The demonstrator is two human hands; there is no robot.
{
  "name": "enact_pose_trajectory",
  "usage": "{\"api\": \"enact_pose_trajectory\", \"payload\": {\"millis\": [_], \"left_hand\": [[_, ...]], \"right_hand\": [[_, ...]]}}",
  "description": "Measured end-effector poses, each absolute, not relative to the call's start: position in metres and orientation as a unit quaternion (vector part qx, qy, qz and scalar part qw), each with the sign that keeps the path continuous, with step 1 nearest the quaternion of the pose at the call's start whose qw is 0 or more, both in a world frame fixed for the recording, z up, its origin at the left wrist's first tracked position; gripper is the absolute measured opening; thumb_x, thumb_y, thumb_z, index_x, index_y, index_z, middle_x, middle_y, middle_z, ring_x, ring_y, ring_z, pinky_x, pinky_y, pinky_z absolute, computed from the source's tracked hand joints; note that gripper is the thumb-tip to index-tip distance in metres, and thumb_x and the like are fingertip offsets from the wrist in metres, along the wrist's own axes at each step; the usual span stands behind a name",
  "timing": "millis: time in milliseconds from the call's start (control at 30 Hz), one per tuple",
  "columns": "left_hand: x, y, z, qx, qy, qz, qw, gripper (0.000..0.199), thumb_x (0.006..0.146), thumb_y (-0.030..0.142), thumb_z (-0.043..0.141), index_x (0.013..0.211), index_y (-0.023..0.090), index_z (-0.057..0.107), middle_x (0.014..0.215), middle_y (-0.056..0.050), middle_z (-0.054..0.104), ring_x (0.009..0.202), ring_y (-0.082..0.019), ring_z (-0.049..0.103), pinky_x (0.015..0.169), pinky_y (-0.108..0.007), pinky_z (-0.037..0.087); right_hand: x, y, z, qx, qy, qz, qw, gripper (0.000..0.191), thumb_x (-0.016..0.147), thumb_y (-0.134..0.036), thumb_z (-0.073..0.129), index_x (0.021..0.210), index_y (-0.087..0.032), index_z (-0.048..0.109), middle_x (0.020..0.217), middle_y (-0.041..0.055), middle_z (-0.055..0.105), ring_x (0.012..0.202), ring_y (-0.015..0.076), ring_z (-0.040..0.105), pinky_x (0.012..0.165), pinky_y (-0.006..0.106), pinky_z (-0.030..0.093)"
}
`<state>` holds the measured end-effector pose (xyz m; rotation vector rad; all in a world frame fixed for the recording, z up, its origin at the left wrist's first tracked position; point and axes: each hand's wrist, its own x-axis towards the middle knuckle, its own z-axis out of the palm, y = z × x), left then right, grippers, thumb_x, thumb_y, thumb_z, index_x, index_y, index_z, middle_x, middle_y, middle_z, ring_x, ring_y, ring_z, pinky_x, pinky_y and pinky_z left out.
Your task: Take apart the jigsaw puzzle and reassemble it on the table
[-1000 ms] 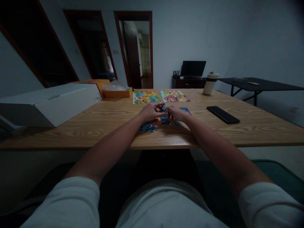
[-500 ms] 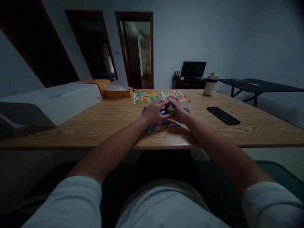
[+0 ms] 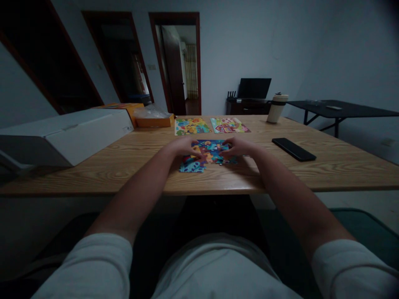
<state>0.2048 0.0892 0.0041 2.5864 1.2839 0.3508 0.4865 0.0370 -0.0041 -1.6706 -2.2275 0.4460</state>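
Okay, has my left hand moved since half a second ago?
Yes: judged against the yellow-green picture sheet beyond it, your left hand has shifted left, away from your right hand.

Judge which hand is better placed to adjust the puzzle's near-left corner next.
Probably the left hand: it is at the left side of the puzzle, close to that near-left corner, while the right hand is at the right side.
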Motion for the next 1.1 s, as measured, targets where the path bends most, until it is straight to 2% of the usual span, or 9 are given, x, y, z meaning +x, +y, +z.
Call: {"api": "enact_pose_trajectory", "payload": {"millis": [67,133,267,400,567,733,933,1033,1100], "left_hand": [[0.203,0.089,0.003,0.888,0.423,0.107,0.144,0.046,0.058,0.048,0.085,0.094,0.023,0.077,0.085,-0.01,0.074,0.082,-0.028,0.067,0.077,-0.039,0.049],[0.206,0.085,0.004,0.89,0.419,0.106,0.147,0.041,0.06,0.045,0.083,0.094,0.023,0.078,0.08,-0.008,0.073,0.075,-0.026,0.065,0.072,-0.036,0.048],[0.213,0.075,0.007,0.885,0.431,0.097,0.149,0.043,0.06,0.04,0.081,0.099,0.022,0.079,0.083,-0.009,0.074,0.075,-0.027,0.064,0.071,-0.036,0.047],[0.216,0.069,0.009,0.894,0.419,0.125,0.1,0.047,0.062,0.037,0.081,0.108,0.026,0.078,0.094,-0.011,0.075,0.084,-0.029,0.066,0.076,-0.038,0.047],[0.216,0.068,0.012,0.891,0.427,0.145,0.062,0.044,0.073,0.041,0.075,0.114,0.026,0.075,0.101,-0.012,0.075,0.088,-0.028,0.066,0.078,-0.037,0.046],[0.211,0.067,0.015,0.904,0.402,0.062,0.129,0.056,0.062,0.055,0.082,0.112,0.031,0.077,0.095,-0.006,0.075,0.082,-0.025,0.065,0.073,-0.032,0.044],[0.215,0.064,0.016,0.911,0.391,0.056,0.12,0.048,0.067,0.047,0.078,0.113,0.032,0.077,0.086,-0.002,0.074,0.072,-0.021,0.061,0.07,-0.029,0.042],[0.218,0.063,0.016,0.914,0.383,0.086,0.102,0.039,0.067,0.039,0.076,0.104,0.032,0.079,0.082,-0.001,0.074,0.067,-0.019,0.06,0.067,-0.028,0.042],[0.219,0.062,0.015,0.913,0.386,0.08,0.109,0.039,0.067,0.042,0.076,0.104,0.031,0.079,0.077,-0.001,0.073,0.064,-0.018,0.059,0.066,-0.028,0.042]], "right_hand": [[0.487,0.035,-0.003,-0.593,-0.782,0.155,0.109,0.064,0.065,-0.061,0.082,0.115,-0.023,0.074,0.092,0.0088,0.075,0.076,0.0246,0.065,0.07,0.035,0.048],[0.485,0.033,-0.002,-0.585,-0.793,0.145,0.092,0.062,0.061,-0.06,0.084,0.111,-0.025,0.075,0.085,0.0061,0.075,0.072,0.0229,0.064,0.067,0.033,0.046],[0.481,0.032,-0.002,-0.573,-0.806,0.118,0.093,0.052,0.062,-0.051,0.085,0.107,-0.026,0.077,0.078,0.0042,0.073,0.068,0.0209,0.061,0.064,0.031,0.043],[0.481,0.032,-0.001,-0.583,-0.805,0.072,0.076,0.051,0.072,-0.04,0.079,0.12,-0.024,0.073,0.082,0.0064,0.074,0.067,0.0204,0.06,0.062,0.031,0.041],[0.48,0.033,0.001,-0.597,-0.784,0.074,0.15,0.039,0.086,-0.034,0.063,0.121,-0.017,0.07,0.085,0.0087,0.072,0.066,0.0192,0.059,0.058,0.029,0.038],[0.482,0.038,-0.001,-0.599,-0.769,0.116,0.192,0.033,0.084,-0.025,0.063,0.116,-0.017,0.071,0.08,0.0068,0.071,0.066,0.0187,0.058,0.057,0.029,0.038],[0.486,0.047,-0.012,-0.566,-0.779,0.151,0.224,0.029,0.078,-0.031,0.07,0.104,-0.019,0.072,0.089,0.0061,0.071,0.072,0.0188,0.059,0.063,0.029,0.042],[0.485,0.048,-0.014,-0.558,-0.786,0.159,0.213,0.026,0.081,-0.034,0.068,0.101,-0.018,0.072,0.086,0.0054,0.07,0.069,0.0176,0.057,0.06,0.028,0.04],[0.485,0.047,-0.013,-0.556,-0.786,0.165,0.214,0.026,0.082,-0.035,0.067,0.1,-0.017,0.071,0.085,0.0056,0.07,0.068,0.0174,0.056,0.059,0.028,0.04]]}}
